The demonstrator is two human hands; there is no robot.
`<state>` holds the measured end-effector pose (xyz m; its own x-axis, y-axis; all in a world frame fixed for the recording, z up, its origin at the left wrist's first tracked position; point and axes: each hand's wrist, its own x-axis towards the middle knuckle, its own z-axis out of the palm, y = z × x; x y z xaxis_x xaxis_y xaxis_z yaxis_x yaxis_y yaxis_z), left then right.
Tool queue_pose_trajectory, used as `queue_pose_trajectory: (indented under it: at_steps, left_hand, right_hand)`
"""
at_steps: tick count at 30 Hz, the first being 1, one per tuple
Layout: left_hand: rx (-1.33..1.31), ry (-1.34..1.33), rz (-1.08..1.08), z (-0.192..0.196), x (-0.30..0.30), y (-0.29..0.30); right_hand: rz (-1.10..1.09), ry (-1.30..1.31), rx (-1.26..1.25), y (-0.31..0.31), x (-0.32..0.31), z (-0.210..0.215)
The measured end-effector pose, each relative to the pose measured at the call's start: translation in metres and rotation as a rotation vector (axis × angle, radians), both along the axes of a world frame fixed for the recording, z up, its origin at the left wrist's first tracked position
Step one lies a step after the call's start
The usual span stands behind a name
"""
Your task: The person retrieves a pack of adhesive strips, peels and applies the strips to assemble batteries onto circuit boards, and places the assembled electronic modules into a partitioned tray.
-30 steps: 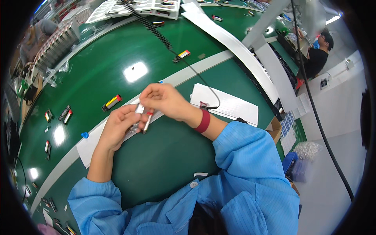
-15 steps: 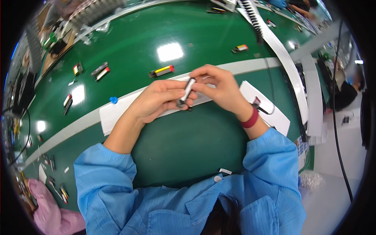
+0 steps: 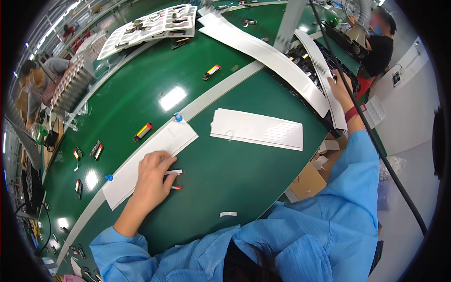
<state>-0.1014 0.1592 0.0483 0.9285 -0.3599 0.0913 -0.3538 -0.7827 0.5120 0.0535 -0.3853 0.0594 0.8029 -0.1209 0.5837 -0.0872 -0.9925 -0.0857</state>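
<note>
My left hand is low over the table's near part, its fingers curled round a small battery pack. A white strip and a red-and-yellow end of the pack show beside the fingers; the rest is hidden beneath them. White paper sheets lie under and beyond that hand. Far out to the right, my right hand is at a long white strip-like divider beside a bin of black parts. Its fingertips are partly hidden, and I cannot make out anything in them.
Several battery packs lie on the green table beyond a pale rail. A white sheet stack lies mid-table, a small white strip nearer. Blue pins stand by the paper. A cardboard box is below the table's right edge. Co-workers sit farther off.
My hands have parted: the right has gone far right to the parts bin, the left down to the table at left with the battery pack. The view has turned right.
</note>
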Motion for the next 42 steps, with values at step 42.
queue_pose_trajectory:
  at_steps: [42]
  left_hand:
    - [-1.110,0.735,0.025,-0.025,0.183,-0.297]
  right_hand:
    - [0.341,0.594,0.489,0.072,0.033,0.008]
